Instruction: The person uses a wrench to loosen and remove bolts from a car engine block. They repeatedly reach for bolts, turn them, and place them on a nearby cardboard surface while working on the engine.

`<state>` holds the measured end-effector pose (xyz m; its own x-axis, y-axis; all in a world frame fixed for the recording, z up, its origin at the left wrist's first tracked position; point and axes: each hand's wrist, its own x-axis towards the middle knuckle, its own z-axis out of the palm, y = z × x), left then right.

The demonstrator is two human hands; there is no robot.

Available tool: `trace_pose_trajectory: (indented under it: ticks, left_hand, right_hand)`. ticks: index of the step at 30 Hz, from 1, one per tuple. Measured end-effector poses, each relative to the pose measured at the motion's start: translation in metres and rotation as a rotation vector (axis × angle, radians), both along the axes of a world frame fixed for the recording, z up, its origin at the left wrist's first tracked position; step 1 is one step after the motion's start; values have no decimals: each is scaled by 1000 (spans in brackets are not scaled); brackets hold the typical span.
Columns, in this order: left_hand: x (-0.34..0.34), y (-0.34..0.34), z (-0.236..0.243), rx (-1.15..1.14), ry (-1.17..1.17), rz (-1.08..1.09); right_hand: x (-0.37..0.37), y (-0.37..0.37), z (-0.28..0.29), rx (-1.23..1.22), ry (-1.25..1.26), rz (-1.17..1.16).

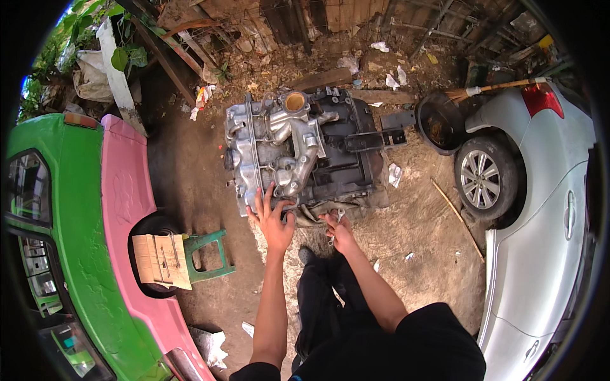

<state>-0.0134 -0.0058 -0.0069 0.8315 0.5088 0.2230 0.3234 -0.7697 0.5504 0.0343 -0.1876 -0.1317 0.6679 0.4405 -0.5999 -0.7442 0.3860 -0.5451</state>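
A car engine (273, 149) stands on the ground in front of me, its left part bare silver metal. A black cover (346, 143) takes up its right part. The silver intake manifold (308, 149) curves across the middle, with a round tan-coloured opening (295, 101) at its far end. My left hand (274, 223) has its fingers spread at the engine's near left edge, nothing visible in it. Close to the near edge, right of centre, my right hand (341, 233) is closed on a metal wrench (331, 240), whose ends show past the fingers.
At the left is a green and pink vehicle (127, 184); a green plastic stool (210, 273) bearing cardboard (160, 260) stands beside it. A silver car (540, 254) borders the right. Near its wheel are a black tub (440, 124) and a thin stick (457, 219). Paper scraps litter the dirt.
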Motion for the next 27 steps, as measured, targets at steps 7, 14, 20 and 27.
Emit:
trace_pose_trajectory:
  ticks: [7, 14, 20, 27]
  left_hand:
    - [-7, 6, 12, -114, 6, -103]
    - [-80, -2, 34, -855, -141, -245]
    - [-166, -25, 40, -948, -265, -9]
    - [-276, -1, 40, -952, -380, 238]
  right_hand:
    - [5, -4, 84, -190, -304, 274]
    - [-26, 0, 146, -259, -659, 439]
    - [-66, 21, 174, -262, -905, 727]
    - [-163, 89, 178, -172, -845, 866]
